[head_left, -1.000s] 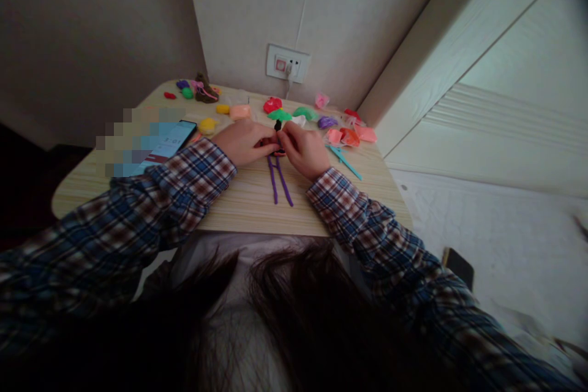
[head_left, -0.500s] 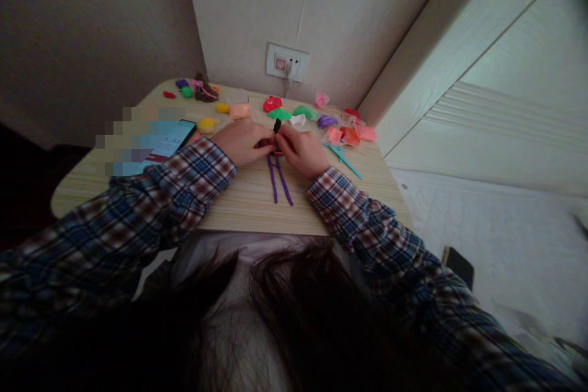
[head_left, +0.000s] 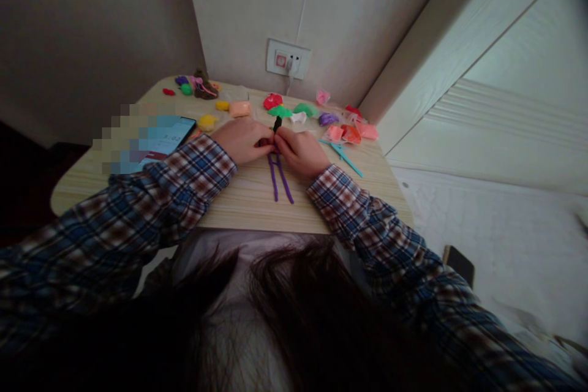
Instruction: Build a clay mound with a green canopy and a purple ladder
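My left hand and my right hand meet over the middle of the table, thumbs and fingertips pinched together. Between them they grip a small black piece of modelling clay, whose upper end sticks out above the fingers. Its lower part is hidden by the fingertips. Two thin purple clay strips run from under my hands toward the near edge, joined by a short crosspiece. Just beyond the black piece lies green clay.
Along the back of the table sit red clay, wrapped purple clay, peach clay and a brown lump. A turquoise tool lies right of my right hand. Near my left forearm is a phone.
Both hands stay almost in place, with slight finger movement around the black clay. The purple strips hardly move. The whole view has shifted a little.
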Available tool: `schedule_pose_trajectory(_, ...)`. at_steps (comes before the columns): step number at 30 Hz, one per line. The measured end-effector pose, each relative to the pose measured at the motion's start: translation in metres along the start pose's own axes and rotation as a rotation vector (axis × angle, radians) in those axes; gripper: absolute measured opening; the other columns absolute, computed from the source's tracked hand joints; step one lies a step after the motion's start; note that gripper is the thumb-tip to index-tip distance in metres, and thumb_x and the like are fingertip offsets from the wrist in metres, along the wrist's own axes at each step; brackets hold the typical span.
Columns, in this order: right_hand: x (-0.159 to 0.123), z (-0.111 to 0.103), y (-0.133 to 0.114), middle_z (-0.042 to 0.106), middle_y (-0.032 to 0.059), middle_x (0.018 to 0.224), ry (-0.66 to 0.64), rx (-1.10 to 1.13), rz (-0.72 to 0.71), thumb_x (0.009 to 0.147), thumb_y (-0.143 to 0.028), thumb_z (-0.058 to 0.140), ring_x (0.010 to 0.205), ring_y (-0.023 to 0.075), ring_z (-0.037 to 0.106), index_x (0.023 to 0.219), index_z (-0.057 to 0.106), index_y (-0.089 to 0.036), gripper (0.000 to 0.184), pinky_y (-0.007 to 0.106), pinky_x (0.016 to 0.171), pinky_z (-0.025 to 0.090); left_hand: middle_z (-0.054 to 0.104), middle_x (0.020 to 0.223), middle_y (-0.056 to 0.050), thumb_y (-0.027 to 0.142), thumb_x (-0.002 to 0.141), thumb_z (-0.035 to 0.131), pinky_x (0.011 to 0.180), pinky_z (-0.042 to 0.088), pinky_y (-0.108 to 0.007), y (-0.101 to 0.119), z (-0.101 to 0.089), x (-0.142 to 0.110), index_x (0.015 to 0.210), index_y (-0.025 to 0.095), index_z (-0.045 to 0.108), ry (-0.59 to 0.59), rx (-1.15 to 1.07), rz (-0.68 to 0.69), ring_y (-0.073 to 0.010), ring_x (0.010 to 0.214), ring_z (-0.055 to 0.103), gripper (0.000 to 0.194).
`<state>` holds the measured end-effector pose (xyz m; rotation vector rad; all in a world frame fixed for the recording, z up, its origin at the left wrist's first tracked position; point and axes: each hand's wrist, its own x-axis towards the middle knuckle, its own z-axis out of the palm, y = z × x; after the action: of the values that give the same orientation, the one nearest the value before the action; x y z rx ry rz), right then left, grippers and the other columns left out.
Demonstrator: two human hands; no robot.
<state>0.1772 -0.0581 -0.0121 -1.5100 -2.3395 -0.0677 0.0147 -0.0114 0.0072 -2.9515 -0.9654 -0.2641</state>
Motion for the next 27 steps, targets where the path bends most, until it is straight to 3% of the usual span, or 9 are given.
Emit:
schedule_pose_trajectory(7, 0.001, 0.0, 0.0, 0.062, 0.0042, 0.074, -0.021, -0.01, 0.0, 0.095, -0.029, 0.027, 0.066, 0.0172, 0.052, 0.092, 0.056, -0.018, 0.03, 0.027, 0.06, 0.028, 0.064, 0.076, -0.006, 0.03, 0.086, 0.046, 0.063, 0.038, -0.027, 0.002, -0.002, 0.0, 0.083, 0.012, 0.065, -0.029, 0.007, -0.017, -0.0178, 0.07, 0.057, 0.026)
schedule_pose_trajectory(27, 0.001, -0.001, 0.0, 0.066, 0.0067, 0.091, -0.092, -0.053, -0.029, 0.095, -0.03, 0.027, 0.075, 0.0182, 0.057, 0.102, 0.057, -0.018, 0.033, 0.028, 0.064, 0.033, 0.055, 0.062, 0.0, 0.029, 0.079, 0.047, 0.072, 0.04, -0.026, -0.007, 0.009, 0.002, 0.067, 0.015, 0.058, 0.017, -0.103, 0.018, -0.0153, 0.069, 0.056, 0.022)
